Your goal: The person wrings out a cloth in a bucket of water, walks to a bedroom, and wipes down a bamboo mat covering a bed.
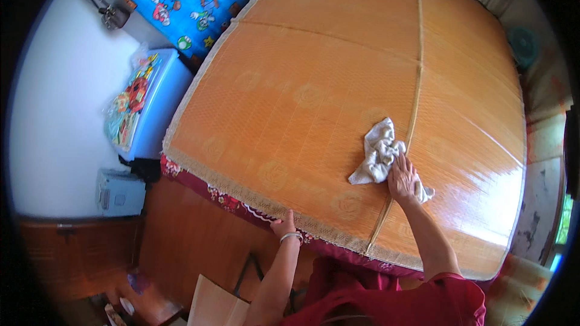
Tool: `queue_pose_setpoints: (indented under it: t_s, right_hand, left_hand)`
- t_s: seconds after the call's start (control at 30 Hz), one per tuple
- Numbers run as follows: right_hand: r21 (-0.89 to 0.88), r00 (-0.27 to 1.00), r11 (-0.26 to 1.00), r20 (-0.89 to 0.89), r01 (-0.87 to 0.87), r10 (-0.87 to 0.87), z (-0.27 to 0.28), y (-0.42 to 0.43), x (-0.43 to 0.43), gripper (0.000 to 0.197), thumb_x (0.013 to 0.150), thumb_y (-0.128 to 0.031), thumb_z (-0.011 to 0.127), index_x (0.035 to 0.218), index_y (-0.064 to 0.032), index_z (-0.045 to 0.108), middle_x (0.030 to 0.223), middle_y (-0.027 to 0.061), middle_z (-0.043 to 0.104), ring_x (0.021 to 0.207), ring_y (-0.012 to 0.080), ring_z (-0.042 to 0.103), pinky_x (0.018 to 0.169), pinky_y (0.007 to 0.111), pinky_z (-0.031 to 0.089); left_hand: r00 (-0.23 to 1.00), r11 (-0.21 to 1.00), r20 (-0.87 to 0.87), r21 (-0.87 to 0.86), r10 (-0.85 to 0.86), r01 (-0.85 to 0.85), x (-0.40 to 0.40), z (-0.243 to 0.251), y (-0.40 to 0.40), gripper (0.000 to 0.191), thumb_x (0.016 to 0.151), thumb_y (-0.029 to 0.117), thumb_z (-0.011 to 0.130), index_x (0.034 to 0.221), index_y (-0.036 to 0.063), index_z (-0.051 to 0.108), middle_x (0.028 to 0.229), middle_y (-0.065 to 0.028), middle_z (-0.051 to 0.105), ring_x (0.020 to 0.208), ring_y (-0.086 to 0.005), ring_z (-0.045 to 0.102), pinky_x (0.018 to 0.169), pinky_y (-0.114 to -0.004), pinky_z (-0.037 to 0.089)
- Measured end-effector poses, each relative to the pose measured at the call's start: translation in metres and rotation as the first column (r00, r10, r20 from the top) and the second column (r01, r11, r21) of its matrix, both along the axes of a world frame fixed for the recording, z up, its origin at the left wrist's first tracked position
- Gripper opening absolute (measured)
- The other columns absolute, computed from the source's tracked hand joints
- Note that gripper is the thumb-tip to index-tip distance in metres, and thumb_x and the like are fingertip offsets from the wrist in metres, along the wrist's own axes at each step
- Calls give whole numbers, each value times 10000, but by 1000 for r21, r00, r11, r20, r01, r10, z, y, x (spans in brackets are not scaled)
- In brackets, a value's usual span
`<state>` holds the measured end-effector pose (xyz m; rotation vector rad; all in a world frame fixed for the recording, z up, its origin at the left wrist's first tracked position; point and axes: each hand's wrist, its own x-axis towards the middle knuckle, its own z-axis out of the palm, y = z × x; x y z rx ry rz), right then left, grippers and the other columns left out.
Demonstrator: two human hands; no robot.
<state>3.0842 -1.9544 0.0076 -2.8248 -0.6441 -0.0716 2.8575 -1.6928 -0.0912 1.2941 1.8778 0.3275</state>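
A woven sleeping mat (290,99), orange-brown with a pale border, covers the bed before me. My right hand (402,181) presses down on a crumpled whitish cloth (378,158), beside the raised seam that crosses the mat. Part of the cloth spreads out left of the hand, and a smaller end shows on its right. At the bed's near edge, my left hand (285,225), with a bangle on the wrist, rests on the mat's border; its fingers are partly hidden and it holds no visible object.
Left of the bed stands a blue plastic bin (158,104) topped with bags and packets, near a grey-blue box (121,192). A wooden board (215,303) lies below my left arm. A fan (523,47) stands beyond the bed's right edge.
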Motion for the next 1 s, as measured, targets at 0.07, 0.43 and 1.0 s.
queue_pose_setpoints:
  t_s: [0.07,0.43,1.0]
  right_hand:
    - [11,994,996,73,86,-86,-21,-8,6,356,750,-185,491,1070,-32,518,1300,174,353,1161,360,346,913,490,308]
    - [42,928,936,-123,-350,353,-13,-1,2,397,799,-281,532,1151,-99,505,1250,142,406,1081,283,445,846,442,405]
    - [-12,893,904,162,428,-421,-62,-22,382,346,875,-208,356,1169,-83,488,1214,111,452,1144,292,390,939,426,319]
  left_hand:
    - [990,975,142,-219,-9,40,14,13,6,462,664,344,748,839,-6,503,632,-60,513,519,-189,493,499,-325,441]
    - [887,890,291,-179,-360,420,-39,52,20,435,794,378,610,533,67,456,450,0,425,373,-103,426,356,-275,355]
    - [954,948,62,-111,-292,297,-68,9,23,482,750,402,664,988,10,516,973,-104,544,872,-201,532,721,-375,461]
